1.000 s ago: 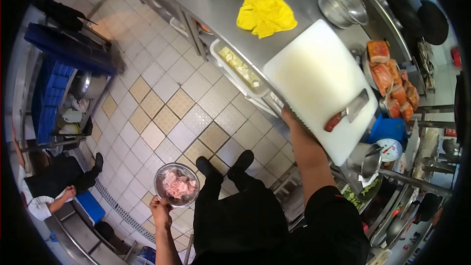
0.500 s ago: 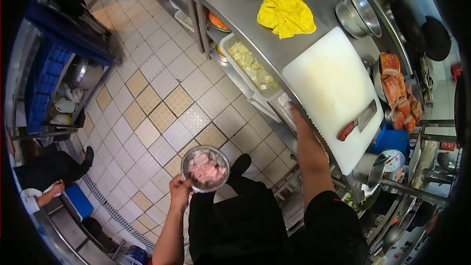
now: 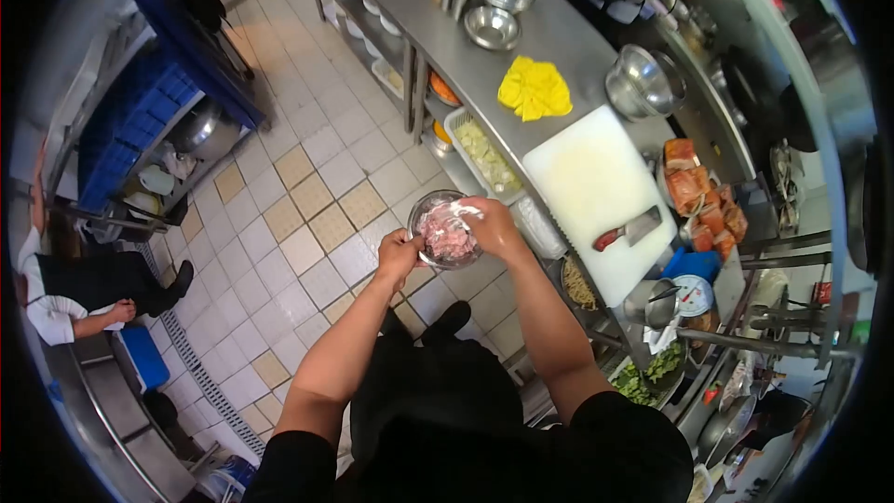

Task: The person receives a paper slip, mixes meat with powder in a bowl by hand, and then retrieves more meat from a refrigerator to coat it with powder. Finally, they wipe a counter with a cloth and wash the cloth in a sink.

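Note:
My left hand grips the near left rim of a round metal bowl, held in the air over the floor. Pieces of pink raw meat lie in it. Over the bowl's right edge is my right hand, its fingers bunched and pointing down at the meat. White powder shows at those fingertips and on top of the meat. A white-filled tub sits below the counter edge, to the right of the bowl.
On the steel counter are a white cutting board with a cleaver, a yellow cloth, metal bowls and chunks of meat. Cut vegetables fill a basket on the shelf. Another person is at the left.
My right hand has come from the tub under the counter to the bowl, bringing white powder. The bowl has moved up and right in view with my left hand.

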Motion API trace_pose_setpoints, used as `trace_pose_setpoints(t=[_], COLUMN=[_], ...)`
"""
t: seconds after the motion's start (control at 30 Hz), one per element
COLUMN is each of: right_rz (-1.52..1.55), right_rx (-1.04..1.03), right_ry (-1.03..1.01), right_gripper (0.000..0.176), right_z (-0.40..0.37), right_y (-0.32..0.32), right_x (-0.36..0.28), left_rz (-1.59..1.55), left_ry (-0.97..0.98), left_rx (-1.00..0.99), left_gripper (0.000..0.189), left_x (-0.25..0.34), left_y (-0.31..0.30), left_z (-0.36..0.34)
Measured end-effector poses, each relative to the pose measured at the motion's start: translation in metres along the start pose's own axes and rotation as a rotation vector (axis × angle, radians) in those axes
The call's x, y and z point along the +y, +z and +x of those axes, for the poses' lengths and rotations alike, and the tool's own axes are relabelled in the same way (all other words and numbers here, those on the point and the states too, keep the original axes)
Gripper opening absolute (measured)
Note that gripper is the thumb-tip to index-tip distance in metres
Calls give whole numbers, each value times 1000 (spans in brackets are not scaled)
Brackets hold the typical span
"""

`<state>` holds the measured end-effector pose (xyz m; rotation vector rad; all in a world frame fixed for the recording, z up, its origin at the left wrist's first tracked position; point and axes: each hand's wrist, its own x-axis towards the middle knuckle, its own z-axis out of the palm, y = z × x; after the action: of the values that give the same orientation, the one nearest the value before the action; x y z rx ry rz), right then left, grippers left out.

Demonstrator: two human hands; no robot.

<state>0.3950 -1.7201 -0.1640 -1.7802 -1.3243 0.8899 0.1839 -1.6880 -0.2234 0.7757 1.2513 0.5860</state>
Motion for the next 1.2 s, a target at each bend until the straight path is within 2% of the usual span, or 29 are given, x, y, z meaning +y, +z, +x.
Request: trace_pose_setpoints(t=[0.03,0.13,0.27,0.3,0.33,0.4,0.43,0.53,0.6,0.67,0.8,0.87,0.93,1.0,1.07,1.1,1.13,1.2], right_rz=[-91,-128,-270,-308,-313,-602,-678,-801,-780,-607,-407,-405,-506,-487,-311,-332,-332,-676], right_rx=[-65,-105,17,-15,-8,-86,-136,-130,-191,-138,-53,-47,15,-53,-114,-169,-170,-183], right_ry=[-94,-138,-256,-242,-259,-269,-234,-158,-113,-275,-311,-290,-422,-455,-461,-319,-314,-101], right_gripper=[28,31,29,38,38,58,71,71,70,67,57,60,64,68,71,74,74,78], right_z=[-1,1,0,3,0,-10,-12,-34,-36,-29,-24,-29,-39,-36,-36,-32,-35,-43], right_y=[-5,-32,-64,-71,-70,-67,-58,-28,-25,-26,-35,-37,-31,-34,-43,-50,-47,-31], right_x=[-25,-95,-168,-176,-192,-214,-214,-235,-229,-197,-188,-199,-202,-205,-213,-212,-208,-203], left_rz=[16,22,17,3,-10,-5,-21,-8,51,40,6,-8,-12,-6,-40,-34,-34,-62], left_ry=[11,72,181,217,258,278,308,354,362,334,277,274,268,263,250,259,255,301], left_rx=[-17,-50,-108,-119,-130,-143,-158,-171,-170,-184,-205,-212,-226,-226,-211,-210,-213,-243], left_gripper=[10,11,13,14,14,15,15,17,18,18,18,17,17,16,15,16,16,20], left_x=[17,71,124,135,150,168,173,181,180,167,171,168,164,163,165,164,160,154], left_y=[-1,-1,-5,-6,-6,-10,-12,-15,-23,-34,-36,-38,-35,-35,-33,-35,-35,-36], left_z=[-11,-38,-64,-67,-73,-82,-84,-99,-110,-101,-113,-105,-107,-111,-116,-115,-115,-113])
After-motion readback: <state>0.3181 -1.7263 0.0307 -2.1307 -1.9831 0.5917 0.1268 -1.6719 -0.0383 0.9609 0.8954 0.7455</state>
